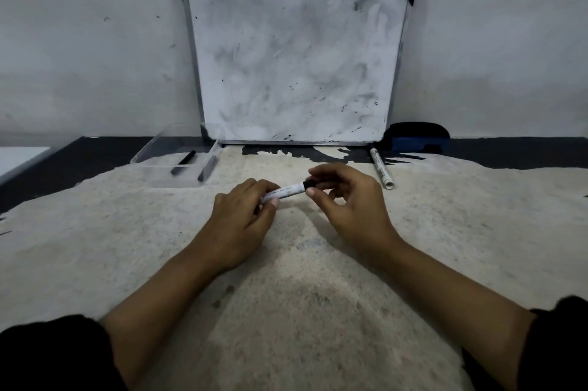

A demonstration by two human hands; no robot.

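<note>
A white marker (288,191) lies almost level between both hands above the worn table (127,247). My left hand (243,219) grips its white barrel. My right hand (346,196) pinches the black cap end with thumb and forefinger. A smudged whiteboard (296,59) leans upright against the wall behind. A second white marker (381,168) lies on the table to the right of my right hand.
A clear plastic tray (160,163) at the back left holds two black markers (184,162). A dark blue eraser (416,136) sits by the whiteboard's lower right corner. A black strip runs along the table's far edge.
</note>
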